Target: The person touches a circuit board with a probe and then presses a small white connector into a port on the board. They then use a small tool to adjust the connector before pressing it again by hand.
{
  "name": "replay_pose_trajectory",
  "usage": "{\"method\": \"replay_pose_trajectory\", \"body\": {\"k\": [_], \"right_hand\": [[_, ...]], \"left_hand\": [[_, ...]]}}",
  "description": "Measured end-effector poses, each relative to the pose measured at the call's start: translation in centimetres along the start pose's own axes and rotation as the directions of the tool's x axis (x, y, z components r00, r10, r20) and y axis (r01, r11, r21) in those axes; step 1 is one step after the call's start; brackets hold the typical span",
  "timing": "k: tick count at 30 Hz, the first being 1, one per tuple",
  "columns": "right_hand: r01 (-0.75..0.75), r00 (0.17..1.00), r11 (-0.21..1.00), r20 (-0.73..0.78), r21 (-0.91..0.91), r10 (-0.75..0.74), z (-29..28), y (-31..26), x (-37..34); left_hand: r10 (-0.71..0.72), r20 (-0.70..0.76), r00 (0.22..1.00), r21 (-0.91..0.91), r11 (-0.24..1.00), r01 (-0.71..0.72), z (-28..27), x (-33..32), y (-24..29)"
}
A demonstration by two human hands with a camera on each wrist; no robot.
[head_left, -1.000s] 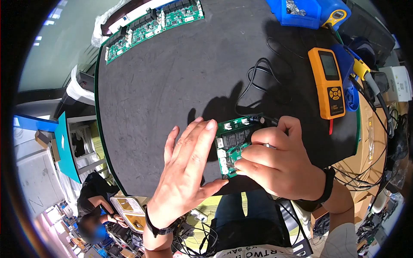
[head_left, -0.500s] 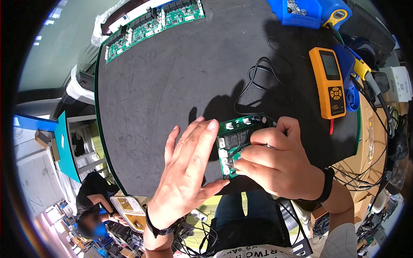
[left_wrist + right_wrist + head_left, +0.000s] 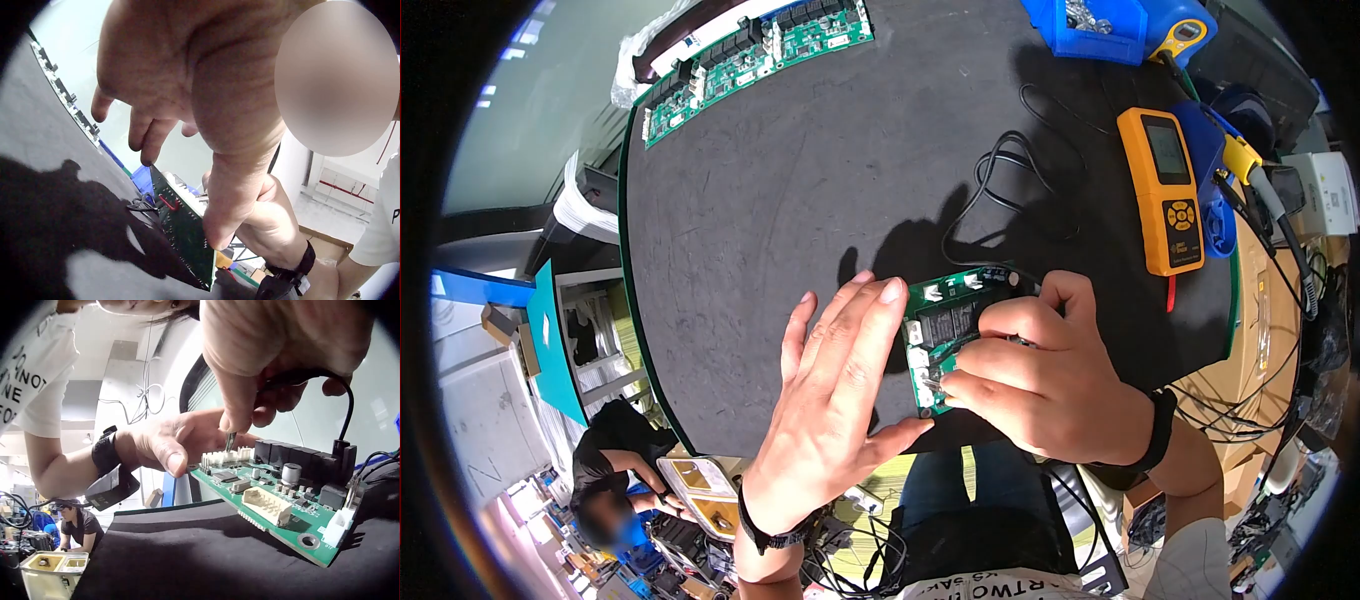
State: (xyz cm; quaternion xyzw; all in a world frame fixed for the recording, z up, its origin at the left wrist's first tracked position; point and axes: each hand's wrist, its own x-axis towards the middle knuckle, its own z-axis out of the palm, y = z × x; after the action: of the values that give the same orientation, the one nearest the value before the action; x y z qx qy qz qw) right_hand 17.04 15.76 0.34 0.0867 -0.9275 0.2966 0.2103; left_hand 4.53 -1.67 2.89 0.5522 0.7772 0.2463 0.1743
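Note:
A green circuit board (image 3: 948, 292) with black relays and white connectors lies tilted near the front of the dark mat, its underside showing in the left wrist view. My left hand (image 3: 830, 385) has its fingers straight, the index fingertip and thumb right at the board's left edge. My right hand (image 3: 1040, 380) is over the board's right part and hides some of it. Between thumb and fingers it pinches a thin metal-tipped tool (image 3: 231, 441), whose tip is at a row of white connectors (image 3: 219, 457). A black cable (image 3: 347, 406) loops from the hand toward the relays.
Several joined green boards (image 3: 740, 75) line the far left edge of the mat (image 3: 780, 210). At right lies an orange handheld meter (image 3: 1162, 200), near a blue parts bin (image 3: 1090, 40) and a yellow-collared soldering iron (image 3: 1242, 160). A black cord (image 3: 990, 165) curls across the mat.
The board and my left fingertips have shifted slightly right since a second ago. My right hand keeps its pinch over the connectors, with only a tiny shift.

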Motion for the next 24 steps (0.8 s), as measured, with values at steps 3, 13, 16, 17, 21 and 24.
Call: {"method": "replay_pose_trajectory", "body": {"k": [3, 13, 16, 17, 21, 24], "right_hand": [[-0.003, 1.000, 1.000, -0.002, 0.006, 0.003, 0.02, 0.02, -0.02], [-0.016, 0.999, 1.000, -0.035, 0.003, 0.016, 0.19, 0.13, -0.15], [-0.009, 0.999, 1.000, -0.036, -0.003, 0.009, 0.09, 0.13, -0.19], [-0.013, 0.999, 1.000, -0.033, -0.002, 0.013, 0.08, 0.10, -0.17], [-0.021, 1.000, 1.000, -0.010, -0.016, 0.021, 0.03, -0.06, -0.06], [-0.026, 1.000, 1.000, -0.008, -0.014, 0.026, 0.17, -0.13, -0.08]], "left_hand": [[0.000, -0.002, 1.000, -0.004, 1.000, 0.000, 0.01, -0.01, -0.02], [-0.037, -0.024, 0.999, -0.082, 0.996, 0.035, -0.09, 0.07, 0.53], [-0.034, -0.026, 0.999, -0.082, 0.996, 0.032, -0.02, 0.05, 0.47], [-0.034, -0.026, 0.999, -0.081, 0.996, 0.032, -0.01, 0.05, 0.44], [-0.021, -0.031, 0.999, -0.083, 0.996, 0.018, 0.03, 0.00, 0.26], [-0.017, -0.034, 0.999, -0.082, 0.997, 0.015, 0.19, 0.01, 0.13]]}}
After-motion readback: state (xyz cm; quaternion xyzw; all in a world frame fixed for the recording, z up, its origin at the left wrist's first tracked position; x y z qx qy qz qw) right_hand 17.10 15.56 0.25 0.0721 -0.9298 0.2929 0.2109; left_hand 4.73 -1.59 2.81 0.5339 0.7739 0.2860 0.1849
